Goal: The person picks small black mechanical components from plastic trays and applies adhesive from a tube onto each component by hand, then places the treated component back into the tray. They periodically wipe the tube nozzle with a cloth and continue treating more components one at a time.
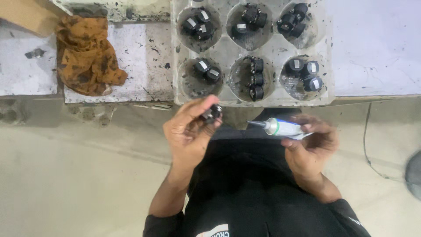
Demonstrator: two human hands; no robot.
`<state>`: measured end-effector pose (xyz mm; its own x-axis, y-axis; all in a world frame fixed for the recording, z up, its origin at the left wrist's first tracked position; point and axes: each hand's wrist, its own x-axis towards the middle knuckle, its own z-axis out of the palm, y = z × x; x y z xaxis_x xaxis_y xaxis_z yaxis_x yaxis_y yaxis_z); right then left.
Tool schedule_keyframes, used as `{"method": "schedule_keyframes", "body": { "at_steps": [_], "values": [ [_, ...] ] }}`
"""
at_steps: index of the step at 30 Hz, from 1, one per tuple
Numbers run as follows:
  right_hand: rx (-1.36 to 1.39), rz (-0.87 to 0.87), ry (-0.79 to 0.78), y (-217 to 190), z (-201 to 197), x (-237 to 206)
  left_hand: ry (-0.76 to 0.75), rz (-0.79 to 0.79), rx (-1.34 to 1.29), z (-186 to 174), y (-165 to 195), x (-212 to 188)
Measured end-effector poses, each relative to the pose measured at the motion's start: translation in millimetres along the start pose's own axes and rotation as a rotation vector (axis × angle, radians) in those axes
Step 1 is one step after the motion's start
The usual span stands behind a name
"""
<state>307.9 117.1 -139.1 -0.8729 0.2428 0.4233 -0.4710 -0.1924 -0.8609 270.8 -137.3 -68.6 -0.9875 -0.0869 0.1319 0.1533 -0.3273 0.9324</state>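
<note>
My left hand (pixel 189 134) pinches a small black round part (pixel 212 113) between thumb and fingers, just below the front edge of a clear plastic tray (pixel 226 48). My right hand (pixel 311 147) grips a small white squeeze tube (pixel 285 128) with a grey nozzle that points left toward the part, a short gap away. The tray has six round cups, each with a few similar black parts, some with white labels.
A stained orange rag (pixel 85 55) lies on the dirty white bench top (pixel 144 57) left of the tray. A cardboard corner (pixel 26 15) sits at the top left. A thin cable (pixel 366 140) and a dark round object (pixel 414 173) lie on the concrete floor at right.
</note>
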Motion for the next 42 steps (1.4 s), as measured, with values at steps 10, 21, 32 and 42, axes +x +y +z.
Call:
{"method": "schedule_keyframes", "body": {
  "at_steps": [10, 21, 32, 42],
  "values": [
    [-0.429, -0.310, -0.128, -13, 7, 9, -0.057, 0.105, 0.064, 10, -9, -6],
    [-0.481, -0.329, -0.187, -8, -4, 12, -0.069, 0.016, 0.036, 14, -18, -11],
    [-0.593, -0.340, -0.275, -19, -7, 16, -0.082, -0.007, 0.073, 14, -23, -14],
    [-0.669, -0.412, -0.364, -22, -13, 17, -0.097, -0.024, 0.083, 16, -23, -15]
  ]
}}
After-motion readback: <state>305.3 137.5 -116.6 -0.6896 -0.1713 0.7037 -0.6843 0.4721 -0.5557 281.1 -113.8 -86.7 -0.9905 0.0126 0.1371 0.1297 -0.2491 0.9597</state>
